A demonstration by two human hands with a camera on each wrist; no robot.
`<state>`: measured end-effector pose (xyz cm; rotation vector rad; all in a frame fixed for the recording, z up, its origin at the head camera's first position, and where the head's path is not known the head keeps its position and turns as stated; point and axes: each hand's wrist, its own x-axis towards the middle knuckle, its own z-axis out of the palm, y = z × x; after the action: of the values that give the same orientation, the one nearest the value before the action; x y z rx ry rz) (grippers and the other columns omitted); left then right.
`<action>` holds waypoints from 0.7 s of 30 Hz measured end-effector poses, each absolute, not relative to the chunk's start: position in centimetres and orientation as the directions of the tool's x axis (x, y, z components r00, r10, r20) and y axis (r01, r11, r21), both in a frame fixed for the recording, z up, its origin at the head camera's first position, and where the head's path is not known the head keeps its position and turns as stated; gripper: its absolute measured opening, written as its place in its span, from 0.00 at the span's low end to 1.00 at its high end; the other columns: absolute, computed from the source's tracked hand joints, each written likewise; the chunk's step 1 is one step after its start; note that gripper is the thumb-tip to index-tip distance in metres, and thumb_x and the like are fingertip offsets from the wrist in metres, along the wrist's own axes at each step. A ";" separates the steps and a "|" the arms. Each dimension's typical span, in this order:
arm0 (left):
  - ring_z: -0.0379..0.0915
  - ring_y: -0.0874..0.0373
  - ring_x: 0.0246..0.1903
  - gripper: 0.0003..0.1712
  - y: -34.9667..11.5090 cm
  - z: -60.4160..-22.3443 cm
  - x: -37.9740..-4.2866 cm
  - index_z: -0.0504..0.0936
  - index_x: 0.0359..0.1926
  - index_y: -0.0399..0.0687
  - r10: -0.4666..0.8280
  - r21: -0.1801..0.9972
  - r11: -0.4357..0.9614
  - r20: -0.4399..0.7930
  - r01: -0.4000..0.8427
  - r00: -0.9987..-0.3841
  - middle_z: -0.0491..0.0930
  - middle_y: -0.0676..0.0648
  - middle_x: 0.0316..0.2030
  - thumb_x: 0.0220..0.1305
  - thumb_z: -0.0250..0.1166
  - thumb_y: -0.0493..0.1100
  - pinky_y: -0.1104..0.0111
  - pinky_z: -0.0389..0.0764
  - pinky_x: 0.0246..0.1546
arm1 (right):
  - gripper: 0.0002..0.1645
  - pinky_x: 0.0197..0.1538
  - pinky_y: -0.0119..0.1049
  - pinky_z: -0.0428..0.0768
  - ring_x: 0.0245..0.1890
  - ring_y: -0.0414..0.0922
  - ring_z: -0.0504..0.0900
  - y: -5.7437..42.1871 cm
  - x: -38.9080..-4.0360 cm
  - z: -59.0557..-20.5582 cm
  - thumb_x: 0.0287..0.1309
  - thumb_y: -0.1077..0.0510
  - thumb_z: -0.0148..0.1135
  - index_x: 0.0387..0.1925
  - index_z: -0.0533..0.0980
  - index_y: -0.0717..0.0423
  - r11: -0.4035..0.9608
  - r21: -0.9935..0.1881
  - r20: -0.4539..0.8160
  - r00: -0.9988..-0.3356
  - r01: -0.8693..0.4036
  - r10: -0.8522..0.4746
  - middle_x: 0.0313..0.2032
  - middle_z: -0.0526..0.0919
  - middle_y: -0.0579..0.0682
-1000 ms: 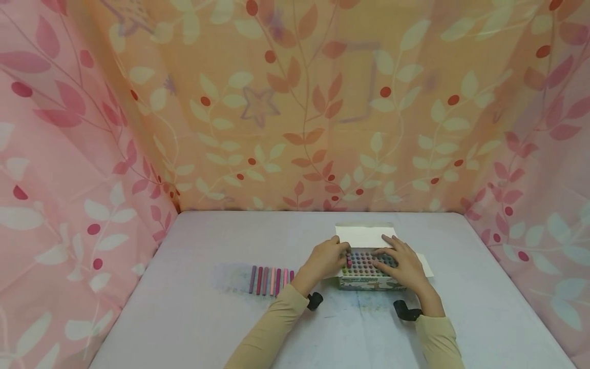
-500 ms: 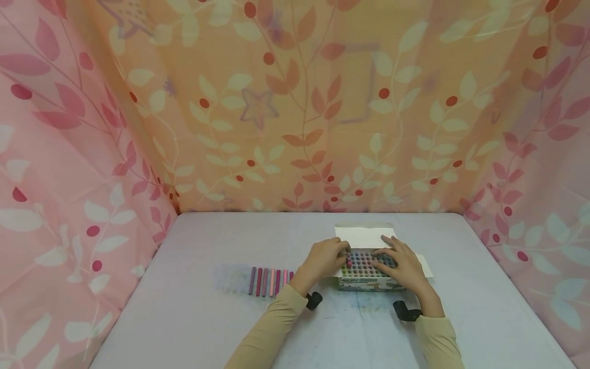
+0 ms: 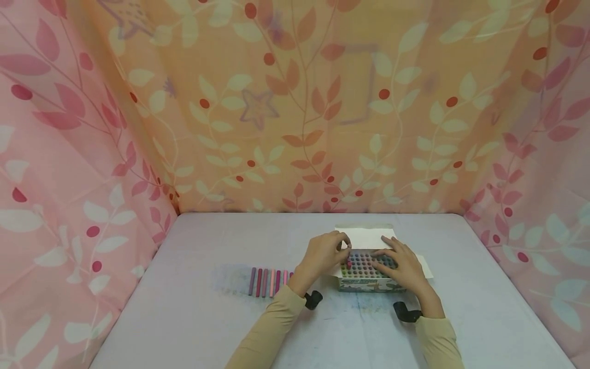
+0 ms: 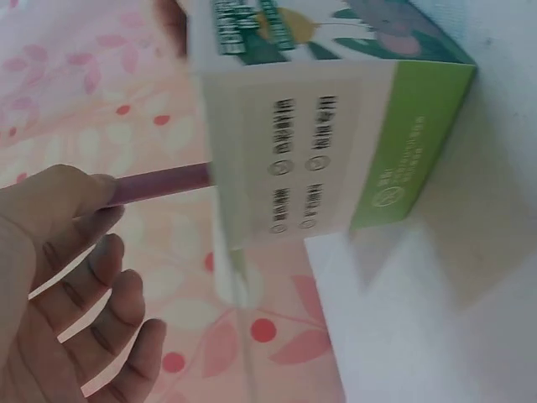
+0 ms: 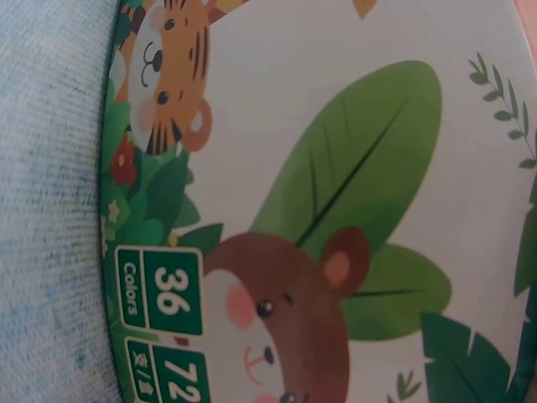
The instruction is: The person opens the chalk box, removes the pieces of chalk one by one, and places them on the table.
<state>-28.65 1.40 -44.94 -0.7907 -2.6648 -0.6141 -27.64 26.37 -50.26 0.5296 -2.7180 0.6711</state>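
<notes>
A leaf-patterned curtain (image 3: 295, 102) is hanging behind a white table (image 3: 207, 328). Over its near side, a person's left sleeve (image 3: 267, 328) and right sleeve (image 3: 438, 338) are showing. A cardboard box (image 3: 366, 285) is standing on the table, its white flap (image 3: 364, 236) lying back and its top showing rows of round, coloured stick ends. The right hand (image 3: 405, 264) is spreading its fingers over the box's right part, gripping nothing visible. The left hand (image 3: 322, 253) is pinching one purple stick (image 4: 159, 185) between thumb and forefinger, the other fingers loosely bending. Left of the box, pink and purple sticks (image 3: 272, 282) are lying side by side. The pinched stick is meeting the box's top edge; I cannot tell whether its end is inside.
</notes>
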 end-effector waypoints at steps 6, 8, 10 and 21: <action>0.60 0.70 0.16 0.05 0.3 -44.0 -28.3 0.81 0.34 0.62 0.383 0.346 0.710 0.542 0.614 -0.748 0.75 0.59 0.23 0.58 0.63 0.52 0.79 0.59 0.17 | 0.16 0.58 0.65 0.55 0.65 0.62 0.56 26.4 -27.5 -50.3 0.47 0.43 0.68 0.38 0.81 0.42 0.819 -0.390 0.371 -0.886 -0.421 -0.279 0.64 0.65 0.57; 0.61 0.70 0.16 0.05 -0.3 -43.6 -28.0 0.81 0.33 0.61 0.364 0.363 0.689 0.576 0.628 -0.732 0.75 0.59 0.23 0.57 0.64 0.52 0.79 0.60 0.18 | 0.16 0.58 0.65 0.55 0.65 0.62 0.56 26.4 -27.5 -50.4 0.47 0.43 0.68 0.39 0.81 0.42 0.817 -0.387 0.379 -0.881 -0.428 -0.282 0.63 0.66 0.57; 0.62 0.70 0.18 0.04 -1.0 -43.2 -27.7 0.81 0.32 0.60 0.347 0.381 0.670 0.598 0.637 -0.723 0.75 0.58 0.23 0.56 0.64 0.52 0.79 0.61 0.19 | 0.16 0.59 0.65 0.55 0.65 0.62 0.56 26.3 -27.5 -50.5 0.48 0.43 0.68 0.39 0.81 0.42 0.814 -0.387 0.383 -0.879 -0.433 -0.285 0.64 0.65 0.57; 0.67 0.65 0.22 0.03 -5.5 -42.7 -26.2 0.78 0.30 0.59 0.290 0.433 0.682 0.580 0.589 -0.762 0.76 0.57 0.25 0.55 0.64 0.49 0.75 0.65 0.23 | 0.15 0.59 0.65 0.53 0.65 0.62 0.56 26.3 -27.3 -50.5 0.47 0.42 0.68 0.37 0.80 0.41 0.814 -0.382 0.397 -0.873 -0.437 -0.283 0.63 0.65 0.57</action>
<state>-26.17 -5.46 -42.72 -0.6794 -2.4222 -0.8544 -27.35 26.31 -50.52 0.5472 -2.6763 0.6761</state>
